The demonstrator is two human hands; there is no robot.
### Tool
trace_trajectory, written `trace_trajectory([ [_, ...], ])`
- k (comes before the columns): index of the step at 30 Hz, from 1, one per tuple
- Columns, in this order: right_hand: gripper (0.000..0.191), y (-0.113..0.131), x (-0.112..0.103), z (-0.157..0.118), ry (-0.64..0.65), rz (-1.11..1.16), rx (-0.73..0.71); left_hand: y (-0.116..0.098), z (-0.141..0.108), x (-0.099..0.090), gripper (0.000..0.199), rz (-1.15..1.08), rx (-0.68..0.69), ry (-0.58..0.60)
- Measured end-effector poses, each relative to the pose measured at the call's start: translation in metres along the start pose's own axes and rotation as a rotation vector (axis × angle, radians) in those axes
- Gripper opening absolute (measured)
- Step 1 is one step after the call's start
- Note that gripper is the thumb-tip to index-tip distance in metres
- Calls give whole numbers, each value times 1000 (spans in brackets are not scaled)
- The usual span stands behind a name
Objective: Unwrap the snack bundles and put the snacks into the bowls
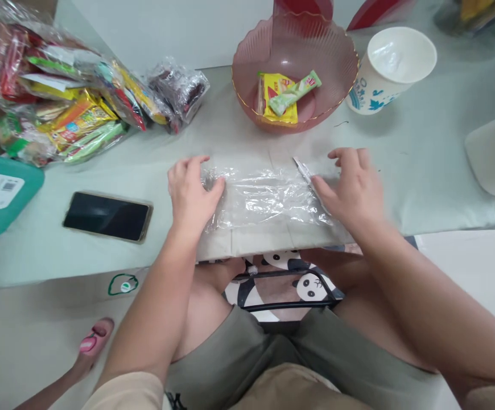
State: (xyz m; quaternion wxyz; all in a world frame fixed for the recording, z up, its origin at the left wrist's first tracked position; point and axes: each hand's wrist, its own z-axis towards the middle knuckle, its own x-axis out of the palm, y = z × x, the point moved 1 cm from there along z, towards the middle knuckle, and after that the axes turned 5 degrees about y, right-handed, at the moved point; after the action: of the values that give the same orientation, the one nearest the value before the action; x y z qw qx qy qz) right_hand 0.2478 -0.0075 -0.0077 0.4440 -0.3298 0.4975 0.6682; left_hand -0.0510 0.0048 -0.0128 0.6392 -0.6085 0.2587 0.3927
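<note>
A clear, crinkled plastic bag (260, 196) lies flat on the table in front of me. At its left end is my left hand (194, 191), thumb and fingers apart, with the thumb at the bag's edge. Over the opposite end sits my right hand (352, 185), its fingers spread and curved. A narrow white printed strip (305, 172) shows on the bag beside my right thumb. Beyond the bag stands a pink fluted bowl (247, 108) with a gold rim. It contains a yellow packet (275, 84) and a green-and-white stick sachet (295, 94).
Bagged snack packets (81, 119) are heaped at the back left. A black phone (107, 216) lies left of my left arm, near a teal container (4, 199). A paper cup (375, 85) stands right of the bowl; another white cup (489, 151) is at the right edge.
</note>
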Motion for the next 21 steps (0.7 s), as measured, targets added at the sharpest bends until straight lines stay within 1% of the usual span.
trace_trajectory([
  [1,33,3,-5,-1,-36,-11,-29,0,1,1,35,-6,16,30],
  [3,31,13,-19,-8,-101,-1,-136,0,3,3,32,-18,24,96],
  [4,29,21,-27,-14,-116,22,-223,0,4,3,29,-16,22,111],
  [5,28,30,-33,-21,-104,52,-336,0,4,3,27,-10,22,114],
  [6,27,39,-38,-28,-58,85,-457,-1,5,3,25,-4,28,111],
  [7,27,48,-40,-35,27,106,-561,-1,5,3,24,0,38,102],
  [8,28,56,-38,-42,115,97,-624,-1,5,3,24,3,47,90],
  [9,29,61,-33,-46,195,56,-645,-2,6,2,24,3,51,80],
  [10,32,64,-27,-49,235,7,-638,-3,5,2,25,1,44,73],
  [11,36,64,-19,-50,239,-35,-621,-4,5,0,26,-4,24,74],
  [13,37,58,-3,-45,196,-101,-567,-7,2,-5,28,-29,-45,102],
  [15,31,47,7,-37,130,-129,-521,-11,-3,-13,27,-81,-102,178],
  [17,27,38,7,-28,45,-123,-460,-13,-10,-23,24,-175,-104,331],
  [19,25,34,0,-23,-37,-77,-385,-12,-17,-31,26,-322,-67,535],
  [20,25,33,-5,-22,-64,-35,-350,-10,-19,-34,31,-415,-40,625],
  [21,25,33,-10,-21,-78,22,-324,-8,-21,-36,39,-517,-14,683],
])
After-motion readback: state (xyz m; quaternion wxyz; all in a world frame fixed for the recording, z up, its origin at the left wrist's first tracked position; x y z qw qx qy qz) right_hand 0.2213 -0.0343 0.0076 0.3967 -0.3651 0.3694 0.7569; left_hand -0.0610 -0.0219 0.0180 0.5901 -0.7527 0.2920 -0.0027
